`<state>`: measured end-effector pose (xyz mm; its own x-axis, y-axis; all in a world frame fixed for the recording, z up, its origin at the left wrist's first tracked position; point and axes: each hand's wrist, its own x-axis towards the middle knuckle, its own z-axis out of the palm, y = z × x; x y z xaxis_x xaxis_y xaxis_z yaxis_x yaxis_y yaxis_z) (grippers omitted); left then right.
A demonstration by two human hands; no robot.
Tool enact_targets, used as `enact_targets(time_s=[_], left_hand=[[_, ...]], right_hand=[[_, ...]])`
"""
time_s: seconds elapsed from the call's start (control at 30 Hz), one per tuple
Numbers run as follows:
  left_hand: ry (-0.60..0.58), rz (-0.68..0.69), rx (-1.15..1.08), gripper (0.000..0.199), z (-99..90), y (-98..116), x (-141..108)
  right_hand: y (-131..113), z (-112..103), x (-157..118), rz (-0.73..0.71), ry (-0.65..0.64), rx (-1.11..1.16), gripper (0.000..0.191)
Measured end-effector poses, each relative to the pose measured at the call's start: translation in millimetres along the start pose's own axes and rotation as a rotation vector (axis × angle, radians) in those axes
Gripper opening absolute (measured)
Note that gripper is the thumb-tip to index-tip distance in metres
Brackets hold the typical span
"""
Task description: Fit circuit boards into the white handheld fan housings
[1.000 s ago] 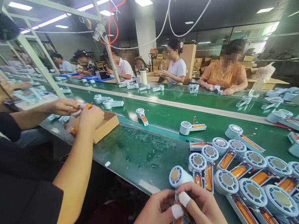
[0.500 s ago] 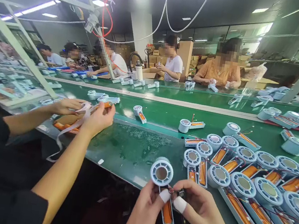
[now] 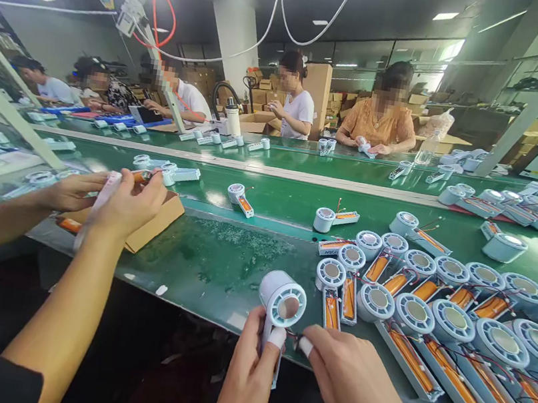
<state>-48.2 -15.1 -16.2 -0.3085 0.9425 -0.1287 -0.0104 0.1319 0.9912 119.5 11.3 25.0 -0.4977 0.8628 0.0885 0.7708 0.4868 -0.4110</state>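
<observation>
To the far left of the left hand, an orange cell (image 3: 142, 176) is held in a co-worker's hand (image 3: 133, 205), and a white strip (image 3: 101, 203) hangs close by. A cardboard box (image 3: 161, 222) is partly hidden by the co-worker's forearm (image 3: 89, 286). Nearer the left hand, a white scrap (image 3: 161, 290) is seen at the edge of the green counter (image 3: 224, 262), and a loose fan unit (image 3: 242, 199) is seen well beyond it. A pale blue fan (image 3: 276, 291) is gripped by its handle in the left hand (image 3: 249, 374), with its round head tilted above the fingers. Just to its right, a small dark piece (image 3: 297, 342) is pinched between thumb and finger of the right hand (image 3: 345, 368); its details cannot be made out. Beyond and to the right of the right hand, the counter is crowded by close-set fan units (image 3: 415, 313), and that side is obstructed by them.
</observation>
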Motion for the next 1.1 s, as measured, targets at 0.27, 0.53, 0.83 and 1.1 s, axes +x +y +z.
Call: enact_targets(time_s=[0.27,0.53,0.83,1.1], left_hand=[[-0.104,-0.166,-0.106,0.038,7.8,26,-6],[-0.384,-0.218,-0.480,0.053,3.5,19,-8],[-0.313,-0.141,-0.265,0.063,9.7,25,-17],[-0.029,-0.150,-0.089,0.053,16.4,10,-16]], right_hand=[[-9,-21,-1,-0.160,-0.208,0.512,0.020],[-19,24,-5,0.238,-0.148,1.200,0.060],[-16,24,-13,0.268,-0.048,1.192,0.063],[-14,32,-9,0.256,0.088,1.146,0.061]])
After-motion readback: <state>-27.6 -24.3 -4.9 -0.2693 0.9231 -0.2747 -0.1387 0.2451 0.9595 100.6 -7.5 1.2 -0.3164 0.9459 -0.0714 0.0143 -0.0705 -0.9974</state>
